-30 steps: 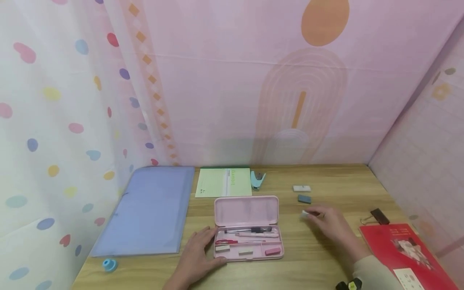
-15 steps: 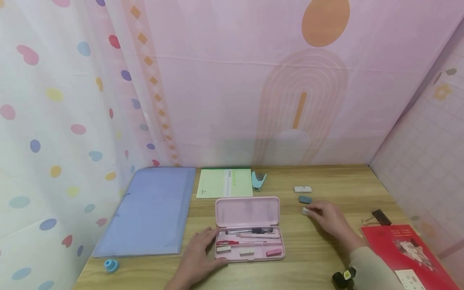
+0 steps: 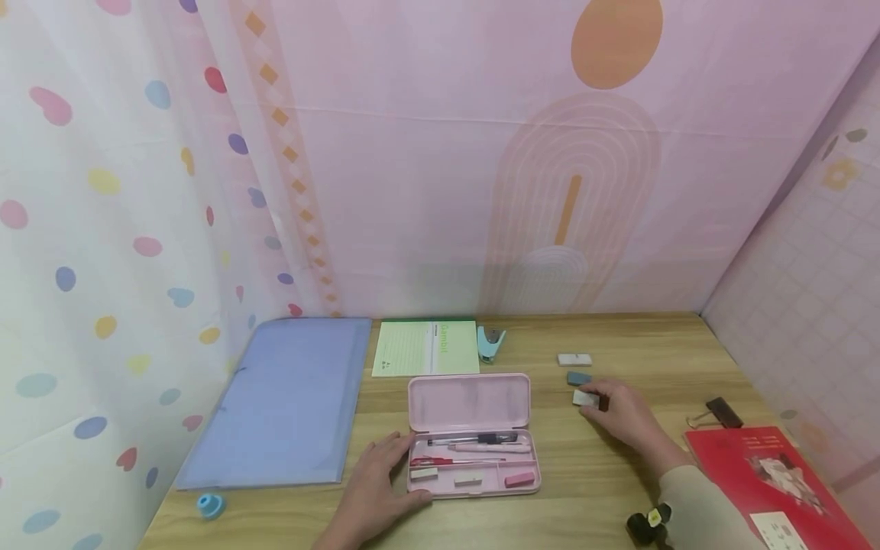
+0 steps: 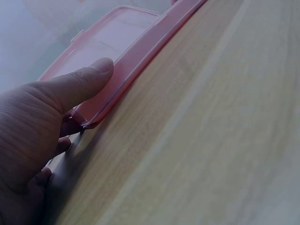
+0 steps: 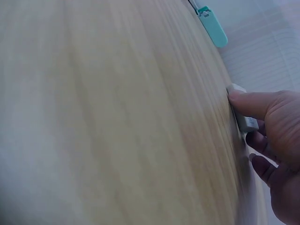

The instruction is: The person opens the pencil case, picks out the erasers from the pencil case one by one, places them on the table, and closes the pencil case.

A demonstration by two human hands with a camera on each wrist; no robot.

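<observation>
Since the earliest frame, the right hand (image 3: 622,412) and its white block (image 3: 585,398) have shifted slightly right, and more of the block's top shows; the left hand stays beside the pencil case. From left to right on the desk (image 3: 536,527): a blue folder (image 3: 275,405), with a small blue knob-shaped object (image 3: 211,505) near its front edge. Next, the left hand (image 3: 376,481), thumb and fingers spread, touches the left end and near corner of an open pink pencil case (image 3: 469,402) holding pens, two pale blocks and a pink block (image 3: 519,480). Behind it are a green notebook (image 3: 406,349) and a light-blue stapler (image 3: 490,344). Right of the case, the right hand pinches the white block between thumb and forefinger at the desk surface, just in front of a blue-grey block (image 3: 577,378); another white block (image 3: 574,359) lies beyond. Far right, a dark binder clip (image 3: 724,412) sits by a red book (image 3: 729,451).
</observation>
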